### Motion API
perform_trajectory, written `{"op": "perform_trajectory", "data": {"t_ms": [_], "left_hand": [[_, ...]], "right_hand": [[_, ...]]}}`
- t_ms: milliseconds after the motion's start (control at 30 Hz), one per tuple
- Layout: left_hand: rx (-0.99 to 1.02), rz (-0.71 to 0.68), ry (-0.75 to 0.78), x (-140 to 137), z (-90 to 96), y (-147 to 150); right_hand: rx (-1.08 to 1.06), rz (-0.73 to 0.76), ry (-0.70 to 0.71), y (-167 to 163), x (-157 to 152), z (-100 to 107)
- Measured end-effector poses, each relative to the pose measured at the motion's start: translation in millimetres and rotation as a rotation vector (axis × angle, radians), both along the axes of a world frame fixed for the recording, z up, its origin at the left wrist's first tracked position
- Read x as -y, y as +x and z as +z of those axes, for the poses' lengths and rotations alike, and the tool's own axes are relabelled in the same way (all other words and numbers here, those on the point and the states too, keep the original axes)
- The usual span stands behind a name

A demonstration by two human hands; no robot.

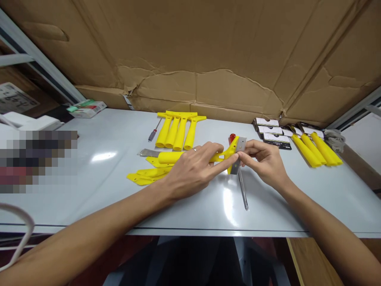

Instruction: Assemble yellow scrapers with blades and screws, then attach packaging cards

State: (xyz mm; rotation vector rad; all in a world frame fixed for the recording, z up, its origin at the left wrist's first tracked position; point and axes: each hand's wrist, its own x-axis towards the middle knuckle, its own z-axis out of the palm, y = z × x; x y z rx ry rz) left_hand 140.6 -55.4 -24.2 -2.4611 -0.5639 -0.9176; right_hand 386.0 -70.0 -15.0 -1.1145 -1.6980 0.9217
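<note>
My left hand [193, 169] is wrapped over a yellow scraper [170, 157], which lies sideways with its flared head to the right. A flat metal blade [242, 143] with small holes rests against that head. My left index finger reaches to the blade, and my right hand [263, 161] pinches its edge between thumb and fingers. At the scraper's left end a metal strip [149, 153] sticks out. Under the head lies a screwdriver [242, 188] with a red handle, partly hidden. Several loose yellow plastic pieces [143, 176] lie beside my left wrist.
Several yellow scraper handles [178, 133] stand in a row at the back, beside a small grey screwdriver [152, 135]. Black-and-white boxes [275, 137] and packed yellow scrapers [306, 151] lie at the right. Cardboard [208, 91] walls the table's [119, 131] rear; a small carton [87, 109] sits back left.
</note>
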Motion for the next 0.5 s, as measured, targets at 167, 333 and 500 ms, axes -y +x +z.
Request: {"op": "perform_trajectory", "data": {"t_ms": [167,333,500], "left_hand": [[0.003,0.025,-0.007,1.4,1.8,1.1],[-0.008,0.032,-0.047,5.7,2.5,1.2],[0.011,0.009,-0.072,6.8,0.8,-0.6]], "right_hand": [[0.067,0.02,0.069,-2.9,3.3,0.7],[0.036,0.023,0.103,-4.7,6.1,2.2],[-0.007,0.038,0.106,-9.7,8.8,1.7]]}}
